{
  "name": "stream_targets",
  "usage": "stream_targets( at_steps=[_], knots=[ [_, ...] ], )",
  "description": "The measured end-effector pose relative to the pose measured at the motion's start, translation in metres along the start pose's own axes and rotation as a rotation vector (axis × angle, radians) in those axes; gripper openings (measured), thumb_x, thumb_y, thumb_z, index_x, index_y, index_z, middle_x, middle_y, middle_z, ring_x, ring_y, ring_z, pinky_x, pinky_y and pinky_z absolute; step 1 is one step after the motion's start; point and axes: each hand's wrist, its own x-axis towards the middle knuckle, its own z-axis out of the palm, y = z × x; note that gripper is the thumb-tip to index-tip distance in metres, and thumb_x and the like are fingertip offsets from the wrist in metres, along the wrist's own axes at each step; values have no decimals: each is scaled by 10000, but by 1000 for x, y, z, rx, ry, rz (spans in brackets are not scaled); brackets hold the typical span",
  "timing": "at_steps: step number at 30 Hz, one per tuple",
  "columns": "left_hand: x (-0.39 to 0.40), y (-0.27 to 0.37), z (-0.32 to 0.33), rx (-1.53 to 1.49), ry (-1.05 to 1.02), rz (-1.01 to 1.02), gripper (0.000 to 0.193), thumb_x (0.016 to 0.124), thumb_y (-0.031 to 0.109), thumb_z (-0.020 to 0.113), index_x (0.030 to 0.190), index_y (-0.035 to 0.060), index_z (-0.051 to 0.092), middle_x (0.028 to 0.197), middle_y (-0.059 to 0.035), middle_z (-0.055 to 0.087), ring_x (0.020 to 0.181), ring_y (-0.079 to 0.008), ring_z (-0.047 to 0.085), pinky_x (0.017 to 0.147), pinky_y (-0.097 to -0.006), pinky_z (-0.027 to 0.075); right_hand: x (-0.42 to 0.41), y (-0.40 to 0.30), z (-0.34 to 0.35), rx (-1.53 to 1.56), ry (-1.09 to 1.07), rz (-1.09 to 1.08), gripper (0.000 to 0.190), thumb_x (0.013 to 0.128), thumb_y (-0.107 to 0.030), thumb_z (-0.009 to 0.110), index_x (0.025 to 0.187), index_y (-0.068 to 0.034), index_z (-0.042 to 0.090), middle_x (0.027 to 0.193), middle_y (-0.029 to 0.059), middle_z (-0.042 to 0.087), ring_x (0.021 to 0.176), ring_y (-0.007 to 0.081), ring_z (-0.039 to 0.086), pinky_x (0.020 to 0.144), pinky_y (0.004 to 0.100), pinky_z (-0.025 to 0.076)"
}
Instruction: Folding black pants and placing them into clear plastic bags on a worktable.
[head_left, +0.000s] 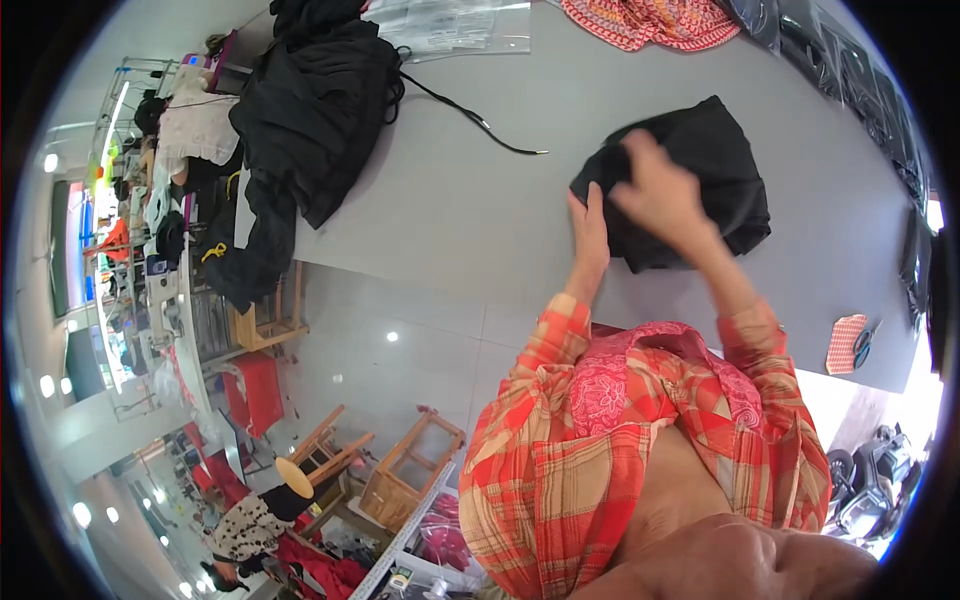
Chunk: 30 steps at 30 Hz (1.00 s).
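Note:
A folded black garment (724, 180) lies as a compact bundle on the grey tabletop in front of me. Against its left edge rests my left hand (589, 236), upright on its side with the fingers pointing away from me. Over the upper left part of the bundle is my right hand (664, 195), blurred by motion, its fingers spread and nothing seen between them. Whether its fingertips touch the cloth cannot be told.
Another black garment (319, 120) with a drawstring (480, 121) hangs over the table's left edge. Clear plastic bags (457, 30), red patterned cloth (660, 26) and dark wrapped packages (832, 67) line the far side. Scissors (864, 346) lie right. Wooden stools (412, 472) and a person (251, 529) are lower left.

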Motion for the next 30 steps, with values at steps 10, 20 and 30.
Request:
stream_targets(
  at_steps=[10,20,30],
  knots=[
    [19,62,-48,1071,-557,1031,299,767,210,577,1040,90,561,1190,-125,472,1138,-316,411,947,-499,288,53,26,36,116,-74,-141,208,785,-162,541,960,-65,597,754,122,622,705,267,617,624,332,475],
    [25,15,-56,938,-620,846,296,739,189,588,1020,99,568,1209,-139,458,1140,-328,410,966,-482,293,291,-54,152,30,2,-608,189,819,-116,482,976,-65,573,878,127,613,808,313,582,690,400,470],
    [30,24,-54,949,-656,768,301,761,192,574,1048,105,550,1257,-127,430,1181,-306,385,995,-466,272,333,-55,192,-324,159,-638,110,724,-55,486,816,2,509,799,149,539,744,279,558,624,367,491]
  ],
)
